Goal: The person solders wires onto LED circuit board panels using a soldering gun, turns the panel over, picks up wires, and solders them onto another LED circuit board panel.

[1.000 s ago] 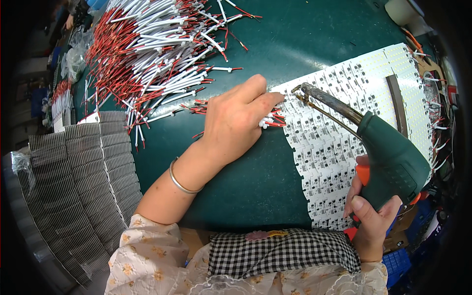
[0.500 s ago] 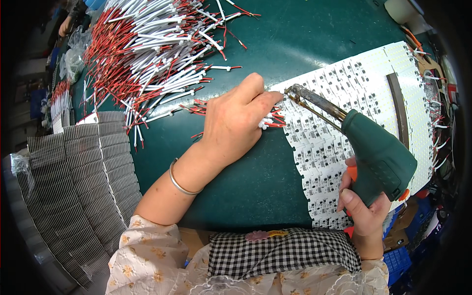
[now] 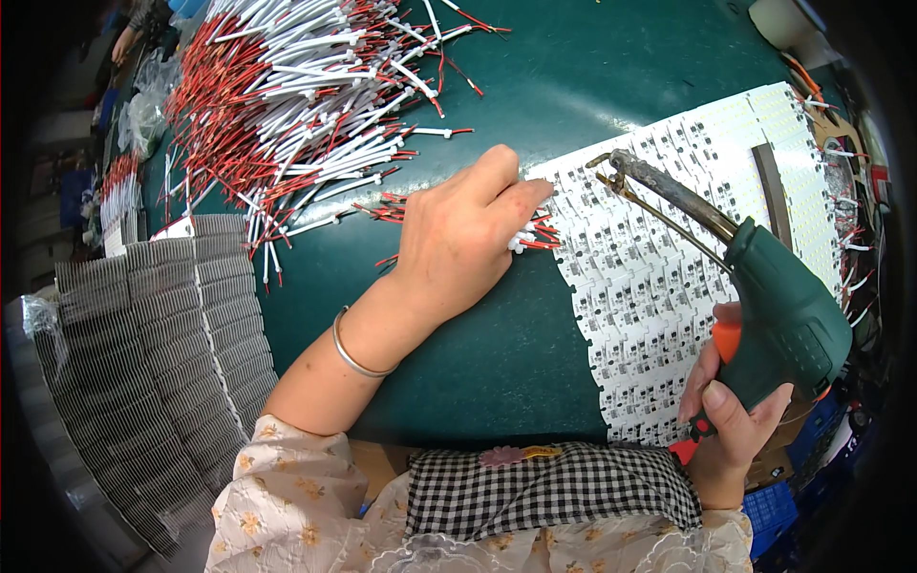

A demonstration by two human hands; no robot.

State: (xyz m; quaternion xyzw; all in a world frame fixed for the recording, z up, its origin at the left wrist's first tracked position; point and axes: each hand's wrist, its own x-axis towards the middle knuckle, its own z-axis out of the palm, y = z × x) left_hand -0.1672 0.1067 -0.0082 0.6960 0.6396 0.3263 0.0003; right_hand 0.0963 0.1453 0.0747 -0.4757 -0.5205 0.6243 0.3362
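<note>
Right hand [image 3: 731,411] has fingers and thumb wrapped round the grip of a green soldering gun [image 3: 788,320], a finger at the orange trigger [image 3: 726,340]. Gun tilts up and left; its sooty tip [image 3: 621,167] sits over the circuit board sheet [image 3: 645,286], near the sheet's far left corner. Can't tell if tip touches.

Left hand [image 3: 458,234] is curled, back up, index finger reaching to the sheet's left edge by that same corner. Red and white wires [image 3: 535,237] poke out from under it on both sides. Fingertips partly hidden, so can't tell what they pinch.

Sheet lies on the right of the green table [image 3: 478,382], running down to the near edge. Dark bar [image 3: 772,196] lies on it, toward the sheet's right edge. Big wire pile [image 3: 296,95] covers the table's far left area. Grey ribbed strips [image 3: 162,325] sit left of the left forearm. Tape roll [image 3: 785,24] stands toward the table's far right corner.
</note>
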